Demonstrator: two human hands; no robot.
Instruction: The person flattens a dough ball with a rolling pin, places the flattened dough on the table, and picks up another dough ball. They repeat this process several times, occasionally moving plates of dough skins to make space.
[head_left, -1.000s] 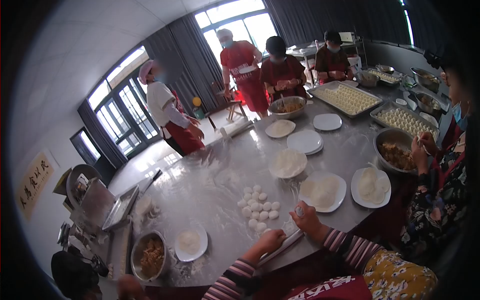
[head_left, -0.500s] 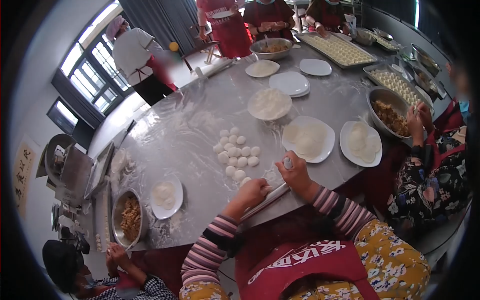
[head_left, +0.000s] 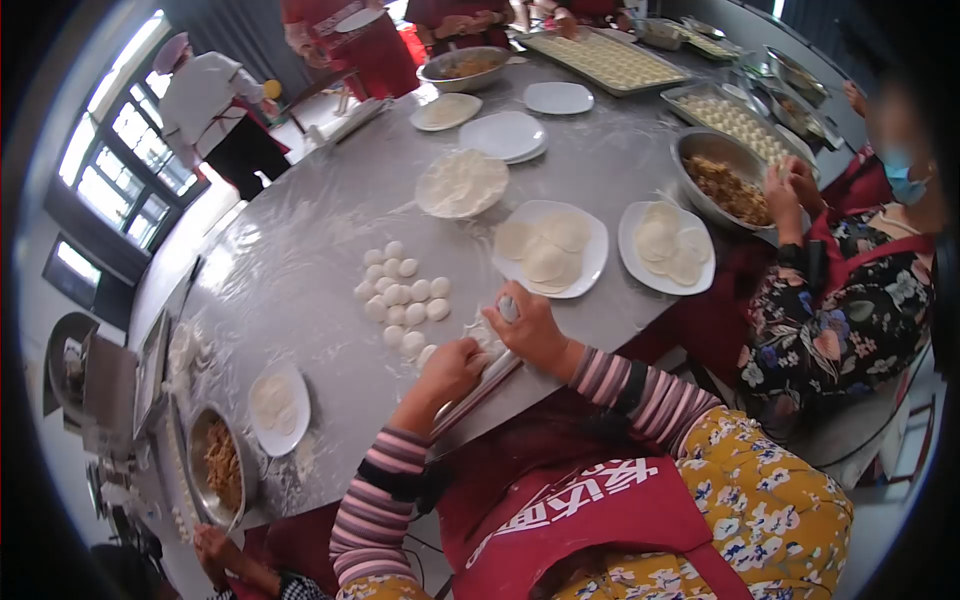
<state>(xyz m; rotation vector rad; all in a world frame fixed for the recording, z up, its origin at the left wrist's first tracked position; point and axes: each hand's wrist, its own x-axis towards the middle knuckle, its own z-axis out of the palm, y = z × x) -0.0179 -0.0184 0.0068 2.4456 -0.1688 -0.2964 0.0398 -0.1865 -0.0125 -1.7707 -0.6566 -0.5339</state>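
Observation:
My right hand [head_left: 527,328] is closed around a rolling pin [head_left: 508,309], whose pale rounded end pokes out above the fingers. Close to the table's front edge, my left hand [head_left: 452,371] is curled shut. Its fingers hide whatever they may hold, possibly the rim of a dough round. Just beyond the left hand lies a cluster of small white dough pieces [head_left: 413,313] on the floured metal. Past my right hand, a white plate [head_left: 597,270] carries thin dough wrappers [head_left: 548,262].
A plate of flour [head_left: 462,183] stands beyond the dough pieces. Wrappers lie on another plate [head_left: 666,248] at right, beside a filling bowl [head_left: 725,185]. A co-worker's hands [head_left: 790,195] are near that bowl. Dumpling trays [head_left: 610,62] stand at the back. More filling [head_left: 222,465] is at left.
My view has turned to the right, so the table's contents appear farther left. Both hands stay close together at the front edge, the right still on the rolling pin.

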